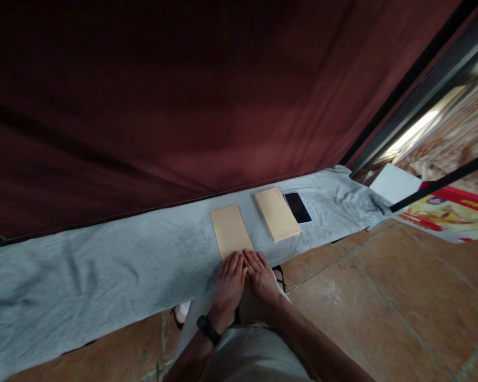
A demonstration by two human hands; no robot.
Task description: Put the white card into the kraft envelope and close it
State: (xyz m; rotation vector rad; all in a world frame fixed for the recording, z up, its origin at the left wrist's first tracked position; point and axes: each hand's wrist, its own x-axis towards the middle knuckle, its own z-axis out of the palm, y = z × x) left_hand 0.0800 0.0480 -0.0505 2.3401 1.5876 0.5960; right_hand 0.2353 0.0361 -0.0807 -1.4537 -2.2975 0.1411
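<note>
A flat tan paper envelope (231, 228) lies on the grey cloth, its near end under my fingers. My left hand (230, 278), below a black wristband (208, 330), rests palm down with its fingers stretched over the near left part of the envelope. Beside it, my right hand (262, 276) lies flat on the near right corner, and the two hands touch or almost touch at the fingertips. Neither hand grips anything that I can see. To the right sits a stack of similar tan envelopes (276, 213), slightly turned. A dark-screened phone (298, 207) lies against its right side.
The grey cloth (151, 254) covers a long narrow bench, wrinkled at both ends. Behind it hangs a dark red curtain (207, 122). A black metal bar (442, 180), a white box (394, 183) and a red-yellow printed carton (454, 209) stand at right. Brown floor tiles (382, 302) lie below.
</note>
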